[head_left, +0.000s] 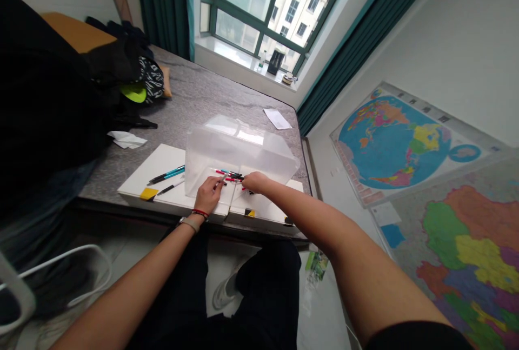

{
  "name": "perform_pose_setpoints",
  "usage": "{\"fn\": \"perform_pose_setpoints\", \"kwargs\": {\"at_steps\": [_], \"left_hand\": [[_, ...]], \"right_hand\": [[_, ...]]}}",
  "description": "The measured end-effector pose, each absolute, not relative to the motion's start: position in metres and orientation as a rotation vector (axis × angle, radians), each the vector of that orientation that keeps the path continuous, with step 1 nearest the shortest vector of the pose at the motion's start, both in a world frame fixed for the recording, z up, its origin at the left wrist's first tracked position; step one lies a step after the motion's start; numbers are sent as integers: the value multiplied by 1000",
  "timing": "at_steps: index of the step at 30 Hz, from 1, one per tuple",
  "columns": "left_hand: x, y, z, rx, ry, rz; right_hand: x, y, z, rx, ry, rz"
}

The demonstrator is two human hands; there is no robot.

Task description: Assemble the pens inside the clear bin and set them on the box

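Mid-frame, my left hand [208, 193] and right hand [254, 181] pinch the pens [230, 176]; I'd gather them parallel by the clear bin [239, 150].

This looks like a bedroom or study room in a home. A grey worktop [194, 96] stands under a large window [267, 4] with dark green curtains [162, 4], and apartment blocks show outside. Right of the worktop, two coloured maps [405, 144] hang on the white wall. At the worktop's left end lies a heap of dark clothes and bags [121, 74]. Pens [166, 175] rest on white boards [162, 177] at its near edge.
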State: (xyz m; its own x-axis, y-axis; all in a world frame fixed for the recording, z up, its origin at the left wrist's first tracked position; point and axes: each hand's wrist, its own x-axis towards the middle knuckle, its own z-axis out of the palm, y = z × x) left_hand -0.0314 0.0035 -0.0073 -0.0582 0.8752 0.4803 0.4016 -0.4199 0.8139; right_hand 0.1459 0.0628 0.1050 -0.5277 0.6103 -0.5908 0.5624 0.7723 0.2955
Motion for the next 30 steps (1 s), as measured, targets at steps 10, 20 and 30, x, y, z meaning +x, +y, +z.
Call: {"fn": "perform_pose_setpoints", "kwargs": {"at_steps": [10,20,30], "left_hand": [[-36,6,-12,1636,1387,1333],[-40,3,-8,1641,1327,1208],[-41,5,-8,1649,1308,1137]], "right_hand": [[159,58,101,849,2357,105],[152,65,97,1565,2628,-433],[140,56,70,1645,2603,-1329]]}}
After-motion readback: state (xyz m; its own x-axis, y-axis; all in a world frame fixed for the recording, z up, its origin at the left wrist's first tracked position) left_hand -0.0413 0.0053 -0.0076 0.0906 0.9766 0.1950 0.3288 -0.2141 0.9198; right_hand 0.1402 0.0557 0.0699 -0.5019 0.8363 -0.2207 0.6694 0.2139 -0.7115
